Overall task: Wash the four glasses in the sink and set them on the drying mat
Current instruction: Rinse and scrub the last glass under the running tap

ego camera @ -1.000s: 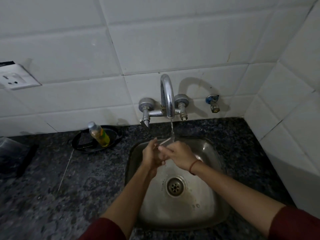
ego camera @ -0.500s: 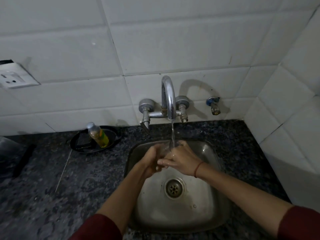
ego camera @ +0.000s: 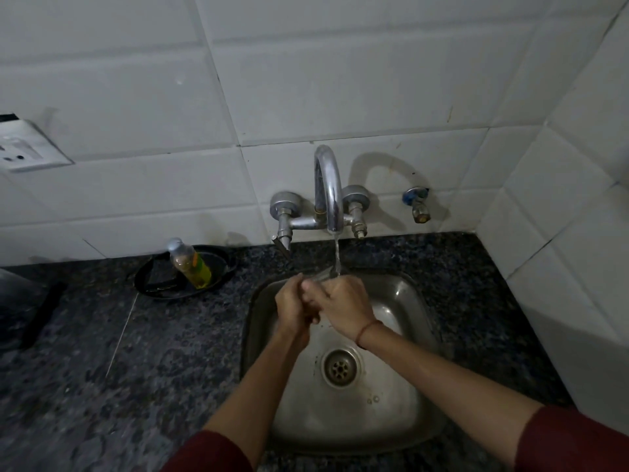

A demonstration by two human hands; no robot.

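We see plain white wall tiles (ego camera: 340,80) with grey grout lines, a white socket plate (ego camera: 27,148) at far left, and below them a black stone countertop (ego camera: 136,386) speckled all over with grey. The sink (ego camera: 401,301) is dull silver steel and the faucet (ego camera: 328,185) brighter chrome; the small tap (ego camera: 417,206) to its right has a blue handle and a brassy end, and the glass (ego camera: 321,274) is clear. Left of the sink we note a bottle (ego camera: 192,264) of yellow-green liquid with a pale cap in a black dish (ego camera: 153,284) — and, near us, dark red sleeves (ego camera: 575,441) and a red thread (ego camera: 366,330) on the right wrist.
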